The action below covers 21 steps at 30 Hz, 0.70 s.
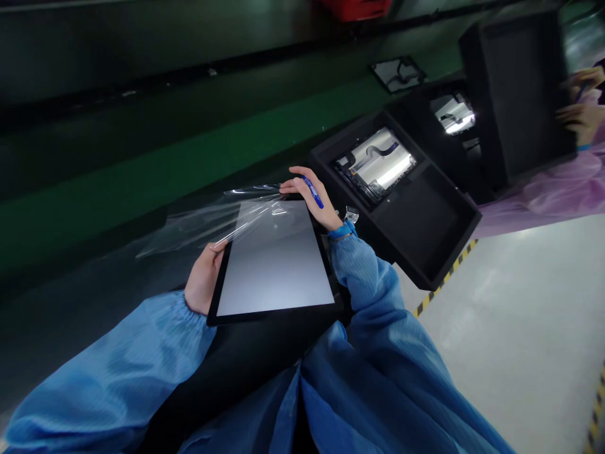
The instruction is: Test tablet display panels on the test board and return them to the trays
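A flat tablet screen [276, 261] with a black border lies on the dark work surface in front of me. My left hand [203, 277] grips its left edge, thumb on the corner. My right hand [314, 198] rests at the top right corner, holding a blue pen [312, 192] between the fingers. A clear plastic film [212, 217] lies partly peeled over the top of the screen and spreads out to the left.
A black foam tray [425, 221] holding a display part [375, 164] stands to the right. More black trays [515, 94] are beyond it, where another person's hands [583, 104] in a pink sleeve work. A green conveyor belt [189, 157] runs behind. Yellow-black tape [444, 277] edges the pale floor.
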Available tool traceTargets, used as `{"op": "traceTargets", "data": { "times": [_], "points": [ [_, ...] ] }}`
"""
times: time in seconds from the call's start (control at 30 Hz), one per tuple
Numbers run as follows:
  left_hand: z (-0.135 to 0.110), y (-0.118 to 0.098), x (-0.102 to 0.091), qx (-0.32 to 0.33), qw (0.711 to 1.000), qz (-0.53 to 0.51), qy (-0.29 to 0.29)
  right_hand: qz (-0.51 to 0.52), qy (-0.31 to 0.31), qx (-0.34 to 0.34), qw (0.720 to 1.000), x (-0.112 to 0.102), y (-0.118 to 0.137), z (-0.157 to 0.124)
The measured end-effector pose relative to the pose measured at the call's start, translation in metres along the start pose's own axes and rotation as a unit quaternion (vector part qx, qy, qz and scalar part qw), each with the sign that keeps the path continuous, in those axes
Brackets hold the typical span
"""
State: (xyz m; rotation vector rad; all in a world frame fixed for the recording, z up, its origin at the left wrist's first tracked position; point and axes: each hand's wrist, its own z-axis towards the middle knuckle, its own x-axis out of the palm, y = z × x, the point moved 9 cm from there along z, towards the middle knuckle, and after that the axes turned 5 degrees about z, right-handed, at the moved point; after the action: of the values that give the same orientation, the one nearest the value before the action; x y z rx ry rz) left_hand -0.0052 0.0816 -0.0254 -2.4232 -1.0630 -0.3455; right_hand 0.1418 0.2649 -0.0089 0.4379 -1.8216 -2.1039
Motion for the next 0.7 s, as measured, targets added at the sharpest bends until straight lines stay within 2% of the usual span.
{"op": "traceTargets", "data": {
  "times": [0.13, 0.43, 0.7],
  "points": [
    [0.0006, -0.0038, -0.0079, 0.02, 0.998, 0.043, -0.046, -0.004, 0.0, 0.0, 1.0, -0.0003, -0.0013, 0.0001],
    [0.0016, 0.0017, -0.006, 0.002, 0.999, -0.013, -0.036, -0.005, 0.005, -0.014, 1.0, -0.0003, -0.0005, 0.001],
    [0.0001, 0.0017, -0.0062, -0.004, 0.999, 0.012, -0.037, -0.018, 0.004, -0.009, 1.0, -0.0008, -0.0025, 0.0014]
  ]
}}
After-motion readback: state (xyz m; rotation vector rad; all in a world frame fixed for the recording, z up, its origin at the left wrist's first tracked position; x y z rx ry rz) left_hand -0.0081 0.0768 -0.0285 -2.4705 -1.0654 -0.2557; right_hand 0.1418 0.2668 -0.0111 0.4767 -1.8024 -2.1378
